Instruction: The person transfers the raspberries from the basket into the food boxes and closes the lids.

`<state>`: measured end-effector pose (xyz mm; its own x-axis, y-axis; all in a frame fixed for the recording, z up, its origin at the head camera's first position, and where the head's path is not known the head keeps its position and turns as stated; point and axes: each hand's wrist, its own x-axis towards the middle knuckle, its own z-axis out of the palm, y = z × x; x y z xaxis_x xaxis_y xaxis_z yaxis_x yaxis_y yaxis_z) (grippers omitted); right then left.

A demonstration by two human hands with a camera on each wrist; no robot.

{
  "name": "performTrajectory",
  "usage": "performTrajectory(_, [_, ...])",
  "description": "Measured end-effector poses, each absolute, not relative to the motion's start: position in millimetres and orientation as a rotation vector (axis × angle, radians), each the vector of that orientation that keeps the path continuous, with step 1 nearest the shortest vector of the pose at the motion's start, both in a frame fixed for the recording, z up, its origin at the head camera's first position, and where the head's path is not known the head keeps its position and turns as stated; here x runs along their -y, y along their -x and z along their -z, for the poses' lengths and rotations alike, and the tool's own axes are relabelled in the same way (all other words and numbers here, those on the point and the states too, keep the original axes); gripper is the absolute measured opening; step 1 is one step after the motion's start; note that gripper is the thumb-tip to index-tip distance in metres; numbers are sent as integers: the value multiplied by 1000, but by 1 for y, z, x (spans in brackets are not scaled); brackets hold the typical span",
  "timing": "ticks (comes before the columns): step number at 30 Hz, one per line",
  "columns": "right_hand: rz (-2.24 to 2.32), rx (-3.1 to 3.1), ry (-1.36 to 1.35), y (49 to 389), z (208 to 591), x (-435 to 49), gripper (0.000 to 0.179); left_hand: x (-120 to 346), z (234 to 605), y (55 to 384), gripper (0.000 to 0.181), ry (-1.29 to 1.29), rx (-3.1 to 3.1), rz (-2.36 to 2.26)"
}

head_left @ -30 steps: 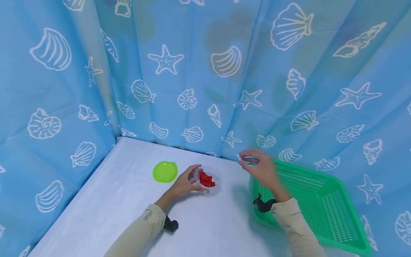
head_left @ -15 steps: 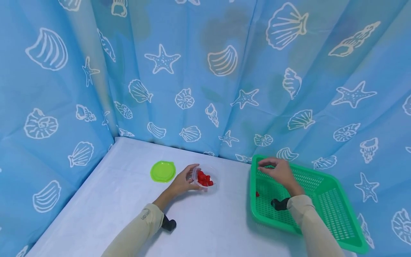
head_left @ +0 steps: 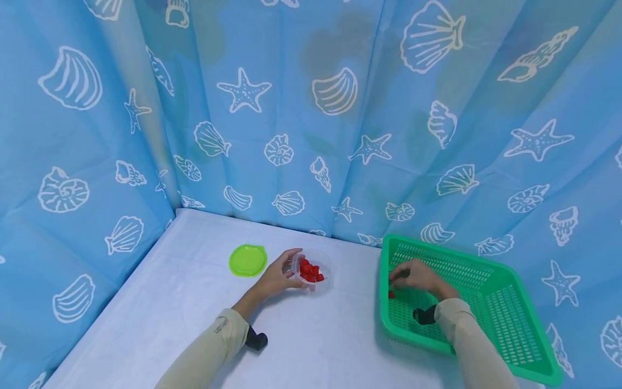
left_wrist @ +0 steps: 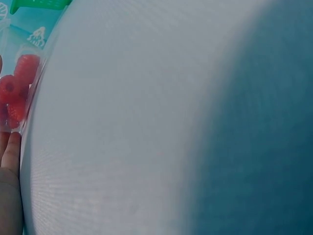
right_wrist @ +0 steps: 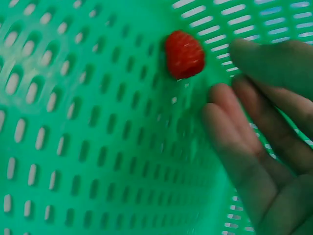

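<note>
My left hand (head_left: 275, 277) grips the side of a clear round plastic container (head_left: 326, 266) on the white table. Several red raspberries (head_left: 310, 271) lie inside it, seen close up at the left edge of the left wrist view, where a fingertip touches the container wall. Down inside the green basket (head_left: 522, 329), my right hand (head_left: 417, 276) hovers beside a single raspberry (right_wrist: 184, 55). In the right wrist view the thumb and fingers are parted and relaxed, a small gap from the berry, with nothing between them.
A lime-green lid (head_left: 248, 260) lies flat on the white tablecloth (head_left: 320, 340), left of the container. The basket's tall slotted walls surround my right hand. Behind the table hangs a blue curtain (head_left: 291, 113) with white shell prints.
My right hand has moved right from beside the basket to above it, then lowered into it toward the raspberry. The left hand keeps holding the container in place.
</note>
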<state>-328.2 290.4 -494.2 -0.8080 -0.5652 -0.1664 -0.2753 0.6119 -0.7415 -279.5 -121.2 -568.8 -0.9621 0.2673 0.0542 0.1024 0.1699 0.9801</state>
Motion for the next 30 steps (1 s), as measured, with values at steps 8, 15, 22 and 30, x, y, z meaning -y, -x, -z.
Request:
performTrajectory(8, [939, -2421, 683, 329, 499, -283, 14, 121, 567, 280, 89, -361, -2287, -1909])
performTrajectory(15, [929, -2426, 677, 330, 498, -283, 15, 121, 568, 279, 88, -344, -2294, -1904])
performTrajectory(22, [920, -2712, 553, 330, 498, -292, 21, 122, 570, 279, 89, -363, -2291, -1909])
performTrajectory(30, [819, -2881, 379, 332, 509, -289, 18, 122, 570, 279, 90, -355, -2293, -1899])
